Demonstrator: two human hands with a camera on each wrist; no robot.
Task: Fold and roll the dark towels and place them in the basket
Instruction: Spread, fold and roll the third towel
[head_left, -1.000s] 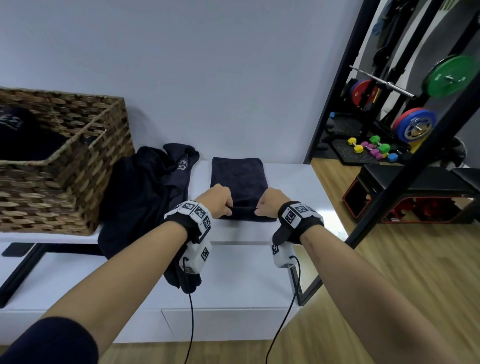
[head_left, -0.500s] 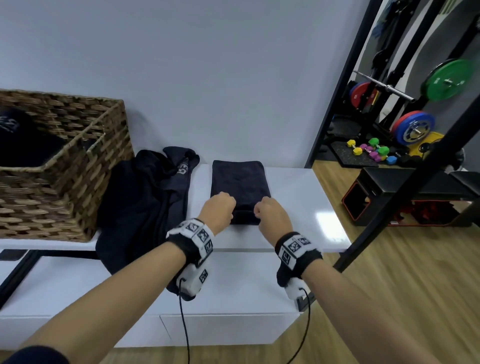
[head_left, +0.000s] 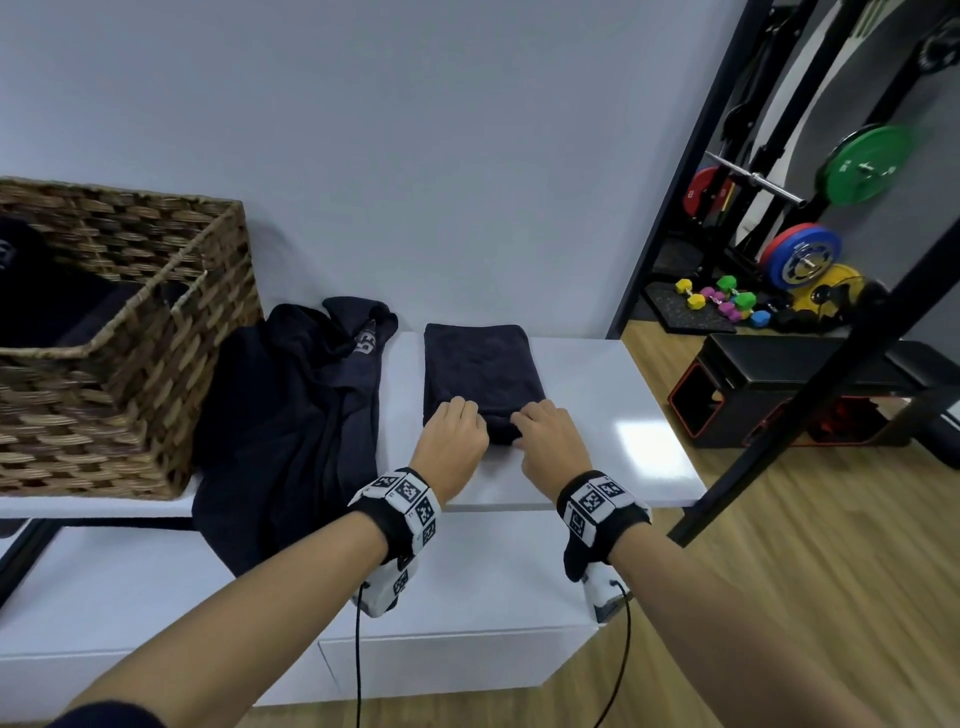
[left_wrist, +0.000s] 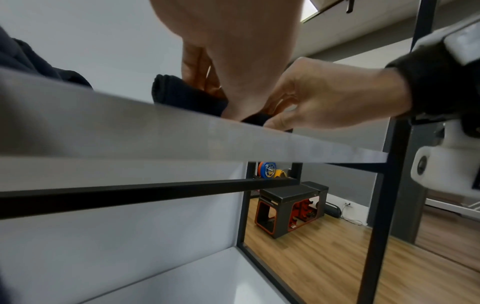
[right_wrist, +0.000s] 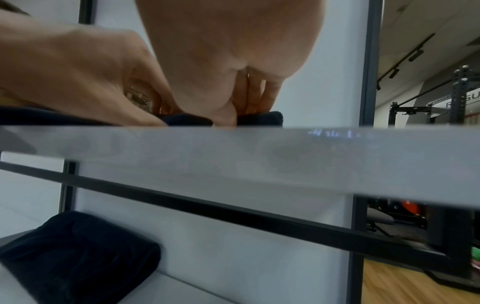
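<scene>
Your fingers (head_left: 460, 408) of the left hand (head_left: 454, 436) are curled over the near end of the folded dark towel (head_left: 480, 371), and the thumb goes under the small roll that has formed there, so this hand grips the rolled edge. Your right hand (head_left: 548, 436) does the same just beside it: the fingers bend down onto the roll and the thumb touches the shelf under it, as the left wrist view shows. Both hands are close together, almost touching, on the same end of the towel.

The towel lies flat on the white shelf (head_left: 623, 395), its long side going away from you toward the wall, and only the near end is rolled. To the left of it, not touching, a heap of dark cloth (head_left: 291, 415) with a pale printed mark lies on the shelf and hangs over the front edge. Further left stands the woven basket (head_left: 171, 374), touching this heap, and something dark is already inside it.

Below, the right wrist view shows another dark bundle (right_wrist: 78, 253) on the lower white surface. To your right, behind a black frame, are coloured weight plates (head_left: 862, 166), small dumbbells (head_left: 727, 304) and a black bench (head_left: 810, 384) on the wooden floor.
</scene>
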